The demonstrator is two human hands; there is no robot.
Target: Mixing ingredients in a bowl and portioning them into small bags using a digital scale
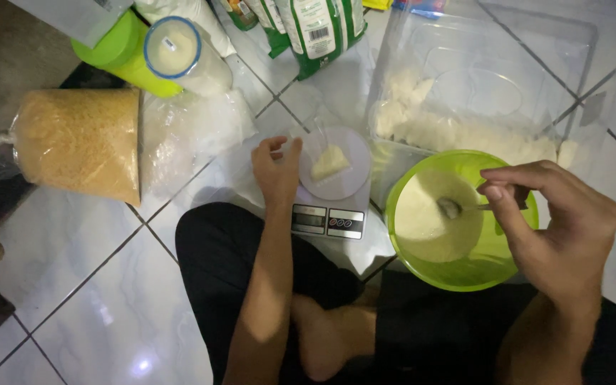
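my forearms run out of the bottom edge, and my crossed legs in black cloth are mostly lost in shadow below my wrists. beyond my fingers the green packets point(319, 32) are cut off at the top, so i can only make out their lower halves. my left hand point(277, 169) pinches the edge of a thin clear bag point(326, 153) that sits on the round white plate of a small kitchen scale point(329, 207); the plastic is so faint i can hardly trace it, but a pale yellowish lump point(329, 162) shows inside. my right hand point(554, 228) grips the handle of a metal spoon point(458, 208) between thumb and fingers, its bowl resting in white, fine-grained powder heaped in a glossy lime-green bowl point(497, 267) under that hand. behind the bowl stands a big clear plastic tub point(572, 43) with soft white clumps along its bottom. far off my left hand lies a fat clear sack of tan grains point(80, 142), beside a jar with a blue-rimmed lid point(172, 46).
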